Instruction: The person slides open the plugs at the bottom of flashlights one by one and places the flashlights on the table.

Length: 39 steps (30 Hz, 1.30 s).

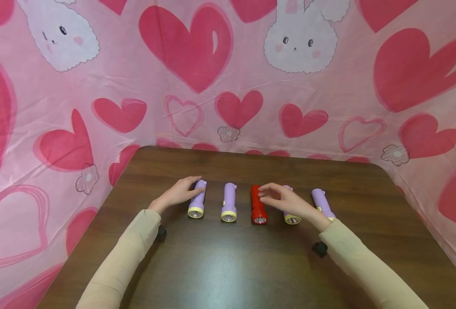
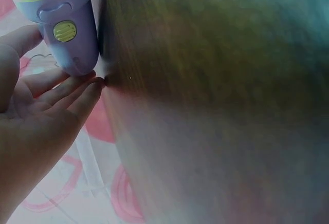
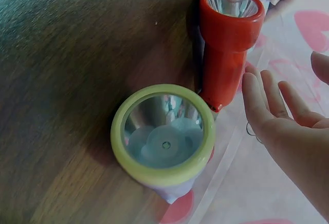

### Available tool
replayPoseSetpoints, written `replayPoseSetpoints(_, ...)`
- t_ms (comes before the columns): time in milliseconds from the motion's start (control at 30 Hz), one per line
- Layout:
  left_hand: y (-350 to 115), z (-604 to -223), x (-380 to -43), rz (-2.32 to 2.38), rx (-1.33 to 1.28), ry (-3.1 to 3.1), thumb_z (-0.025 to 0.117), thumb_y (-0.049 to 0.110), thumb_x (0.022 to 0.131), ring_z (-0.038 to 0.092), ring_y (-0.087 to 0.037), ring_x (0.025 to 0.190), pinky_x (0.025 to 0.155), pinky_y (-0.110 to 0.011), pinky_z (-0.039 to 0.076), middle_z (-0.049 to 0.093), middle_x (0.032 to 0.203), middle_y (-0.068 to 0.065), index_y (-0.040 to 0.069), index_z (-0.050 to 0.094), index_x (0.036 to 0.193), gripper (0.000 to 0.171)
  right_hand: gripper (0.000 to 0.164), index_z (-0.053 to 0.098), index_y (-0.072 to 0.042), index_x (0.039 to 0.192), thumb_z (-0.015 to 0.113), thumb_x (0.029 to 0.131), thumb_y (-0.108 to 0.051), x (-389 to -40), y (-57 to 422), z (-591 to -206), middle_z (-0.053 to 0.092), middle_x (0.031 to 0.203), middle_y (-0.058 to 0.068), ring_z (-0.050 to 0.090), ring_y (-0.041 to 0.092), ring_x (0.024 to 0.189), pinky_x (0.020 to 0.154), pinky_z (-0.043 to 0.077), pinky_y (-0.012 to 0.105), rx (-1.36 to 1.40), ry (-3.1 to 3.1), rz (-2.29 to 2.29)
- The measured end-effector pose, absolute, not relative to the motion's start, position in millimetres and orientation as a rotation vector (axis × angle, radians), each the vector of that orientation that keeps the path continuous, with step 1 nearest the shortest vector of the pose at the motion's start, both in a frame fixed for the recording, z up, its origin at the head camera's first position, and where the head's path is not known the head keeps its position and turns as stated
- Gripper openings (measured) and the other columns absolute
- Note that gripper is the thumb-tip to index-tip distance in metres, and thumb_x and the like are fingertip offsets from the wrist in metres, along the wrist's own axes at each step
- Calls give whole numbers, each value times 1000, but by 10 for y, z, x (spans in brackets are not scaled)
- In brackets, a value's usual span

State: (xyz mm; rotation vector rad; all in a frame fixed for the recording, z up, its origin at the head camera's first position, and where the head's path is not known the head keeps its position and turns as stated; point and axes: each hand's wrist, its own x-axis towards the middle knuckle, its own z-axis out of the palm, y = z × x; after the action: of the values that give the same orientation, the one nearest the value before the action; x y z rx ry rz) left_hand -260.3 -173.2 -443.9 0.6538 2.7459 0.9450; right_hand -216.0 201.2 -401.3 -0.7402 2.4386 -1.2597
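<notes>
Fingers [image 2: 82,99] of the left hand [image 1: 178,192], loosely extended, lie around the leftmost purple flashlight [image 1: 197,201]. The right hand [image 1: 291,203], fingers parted, hovers beside the red flashlight [image 1: 256,207].

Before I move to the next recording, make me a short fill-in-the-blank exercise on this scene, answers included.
1. On the table lie ____ flashlights in a row.
2. The red flashlight has ____ purple ones on each side.
3. The left hand is nearest the flashlight at the row's ____ end.
4. Each purple flashlight's rim is pale ____.

Missing words: five; two; left; yellow.
</notes>
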Motion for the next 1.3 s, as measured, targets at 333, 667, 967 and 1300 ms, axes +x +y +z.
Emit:
replayPoseSetpoints(333,-1750,-4413,-2593,958,650,2745,57,30,100,44,-41,140,115,-57,36,47,149,-26,-6,43,145,60,43,55,0,132,65,96,-20,-2193,1861,-4001,65,126,20,63,30,118,92,51,15,-780,2425,-1278)
replayPoseSetpoints(667,-1751,-4411,-2595,971,647,2734,57,29,100,44,-41,140,116,-57,35,46,150,-26,-6,42,146,60,38,58,-4,129,65,96,-22,-2222,1710,-3980,67,124,20,65,28,114,97,55,42,-798,2463,-1230)
replayPoseSetpoints(967,-1767,-4430,-2616,962,663,2748,58,29,100,45,-41,139,115,-56,36,47,149,-26,-6,43,145,60,37,59,-4,127,66,95,-22,-2206,1550,-3956,67,124,20,66,28,113,96,56,40,-814,2462,-1223)
replayPoseSetpoints(1300,-1767,-4446,-2615,958,654,2734,57,31,100,43,-41,140,116,-57,35,46,150,-26,-5,42,146,61,41,57,0,129,65,96,-22,-2177,1412,-3945,66,125,16,64,28,114,95,57,40,-806,2435,-1210)
